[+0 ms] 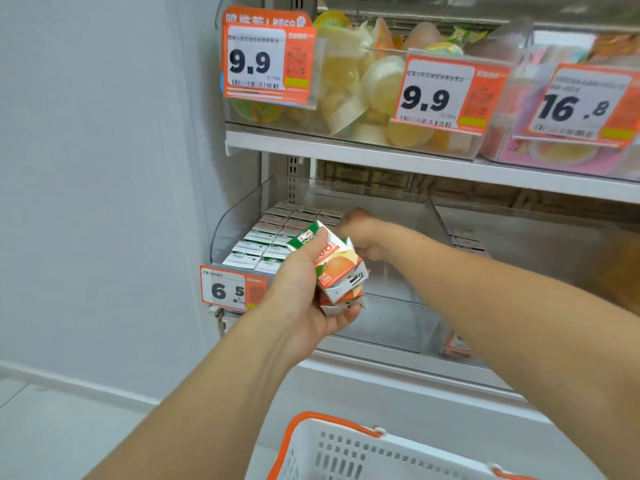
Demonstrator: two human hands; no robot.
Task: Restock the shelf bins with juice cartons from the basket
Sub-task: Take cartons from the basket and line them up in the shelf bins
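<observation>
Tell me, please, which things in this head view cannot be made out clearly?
- Right hand: its fingers lie behind the juice cartons that the left hand holds, so what it grips is unseen.
- Basket: cut off by the bottom edge; contents unseen.
- Small print on the 6.5 price tag: too small and blurred.
- Far-right bin: cut off by the right edge.

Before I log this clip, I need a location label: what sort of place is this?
Most likely a small shop or convenience store aisle. Orange price tags hang on clear shelf bins, one part-filled with juice cartons, and a white shopping basket sits below. The left hand holds two cartons.
</observation>
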